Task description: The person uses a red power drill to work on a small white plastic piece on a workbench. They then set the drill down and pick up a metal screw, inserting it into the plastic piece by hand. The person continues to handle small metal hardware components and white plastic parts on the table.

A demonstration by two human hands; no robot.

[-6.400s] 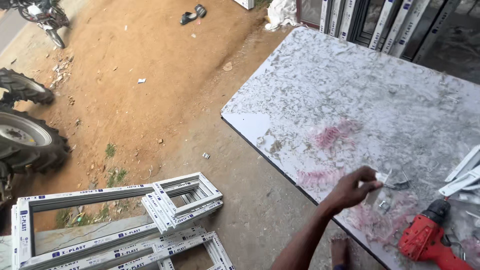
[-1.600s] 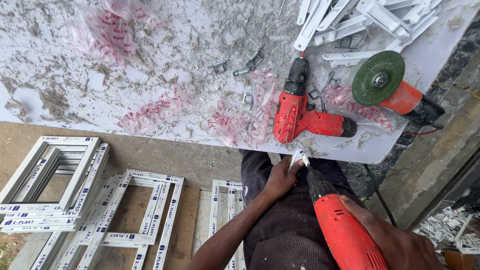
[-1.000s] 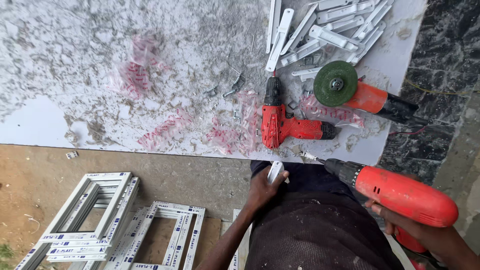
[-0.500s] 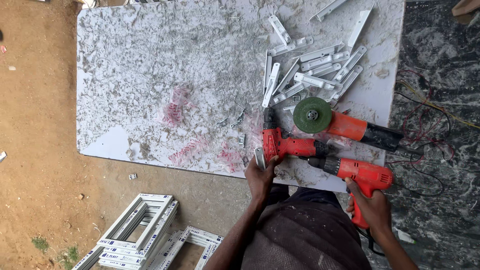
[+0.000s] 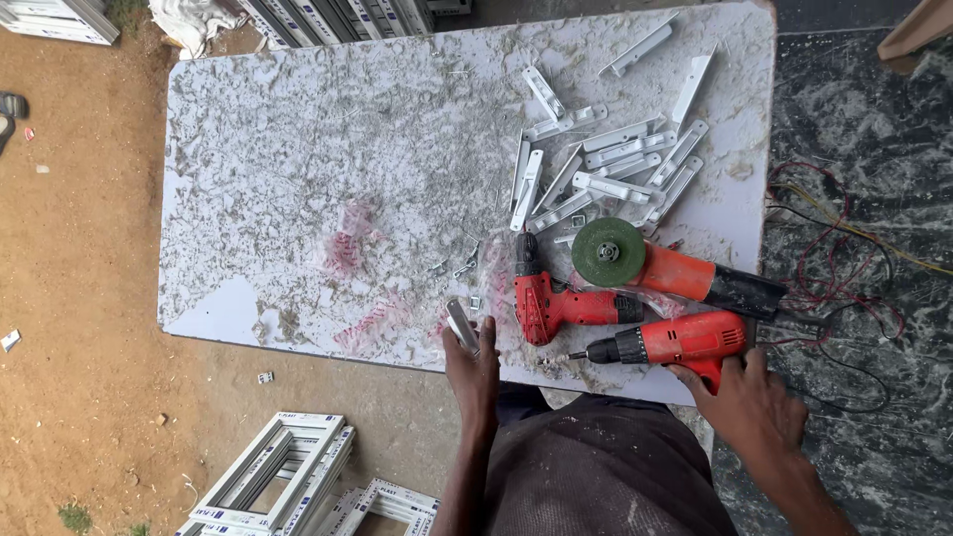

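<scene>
From the head view, the drill that half a second earlier hung off the edge now lay on the counter, the right hand closed on its grip. The left hand pinched a small metal piece upright at the counter's near edge, just left of the drill's bit; a second drill lay between

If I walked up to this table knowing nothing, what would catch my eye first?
Probably the red tools near the front edge: a red drill gripped by the right hand, a second red drill lying beside it, and an orange grinder with a green disc. The left hand holds a small silvery piece. Farther back, white brackets lie heaped on the shaving-strewn white tabletop.
</scene>
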